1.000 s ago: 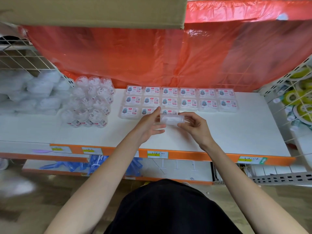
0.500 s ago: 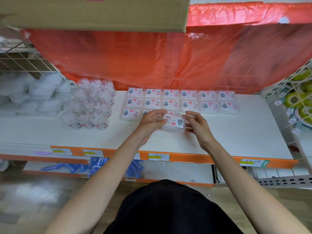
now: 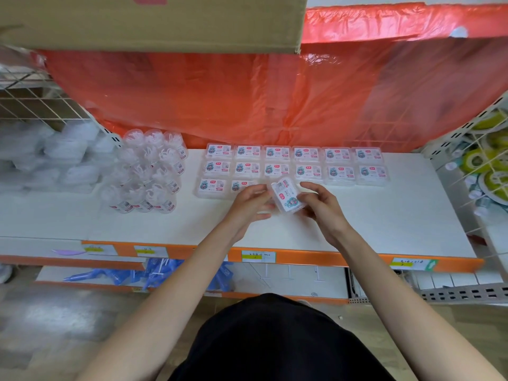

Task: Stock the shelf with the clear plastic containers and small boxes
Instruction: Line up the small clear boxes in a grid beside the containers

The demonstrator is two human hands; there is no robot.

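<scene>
Two bare hands meet over the middle of a white shelf (image 3: 384, 215). The left hand (image 3: 248, 206) and right hand (image 3: 320, 207) together grip one small clear plastic box (image 3: 287, 198), fingers closed on its opposite sides. The box is tilted, label facing up, and appears to be lifted just above the shelf, though contact is hard to judge. Just behind it lie rows of matching boxes (image 3: 308, 162), flat and side by side, the front row only partly filled on the left. Further left stands a cluster of clear round containers (image 3: 149, 171) with white contents. Red plastic sheeting (image 3: 247, 100) hangs behind, and a cardboard box (image 3: 154, 22) sits above.
</scene>
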